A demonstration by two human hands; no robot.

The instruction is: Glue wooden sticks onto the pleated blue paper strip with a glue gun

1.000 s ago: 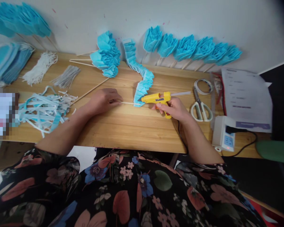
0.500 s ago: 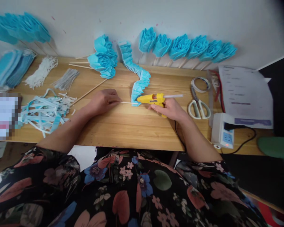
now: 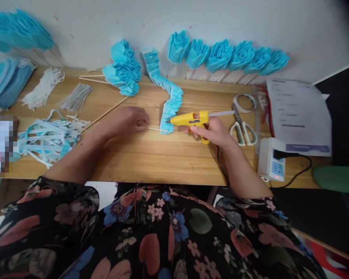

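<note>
My left hand (image 3: 132, 121) is closed on a thin wooden stick (image 3: 153, 128), whose far tip lies on the near end of a pleated blue fabric strip (image 3: 172, 101). That strip winds back across the table toward the wall. My right hand (image 3: 213, 131) grips a yellow hot glue gun (image 3: 189, 119), with a clear glue stick (image 3: 222, 113) poking out of its rear. The gun's nozzle points left and sits at the strip's near end, just above the stick's tip; whether it touches the fabric I cannot tell.
Blue fabric flowers (image 3: 219, 55) on sticks lean along the wall, and more flowers (image 3: 123, 71) lie left of the strip. Scissors (image 3: 242, 130), a tape roll (image 3: 244, 102) and a power socket (image 3: 272, 159) are at right. Fabric scraps (image 3: 48, 135) and face masks (image 3: 8, 83) are at left.
The glue gun's body has risen and turned slightly in my right hand, moving a little to the right. My left hand keeps the stick at the strip's end. The whole view has shifted slightly.
</note>
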